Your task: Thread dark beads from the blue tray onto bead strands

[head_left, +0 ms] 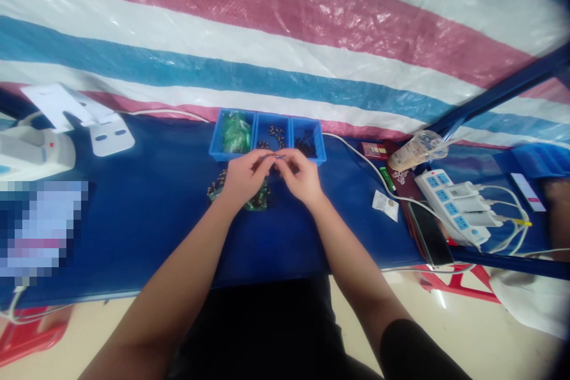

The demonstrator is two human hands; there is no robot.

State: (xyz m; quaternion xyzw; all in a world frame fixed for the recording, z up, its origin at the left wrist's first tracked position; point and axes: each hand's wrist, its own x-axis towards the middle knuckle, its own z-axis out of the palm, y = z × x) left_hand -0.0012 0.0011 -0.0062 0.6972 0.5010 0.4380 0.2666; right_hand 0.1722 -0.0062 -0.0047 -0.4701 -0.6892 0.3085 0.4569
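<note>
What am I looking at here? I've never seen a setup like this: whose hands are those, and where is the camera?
No robot arm here: these are a person's bare left hand and right hand. The single picture comes from a camera on that person's head, looking forward and down. The hands seem to pinch a tiny piece between them, too small to name. Just beyond, on the blue table, a blue tray has three compartments: green plastic, small parts and dark parts. More pieces show on both sides of the left hand. Farther right are a plastic cup, a phone and a power strip.
</note>
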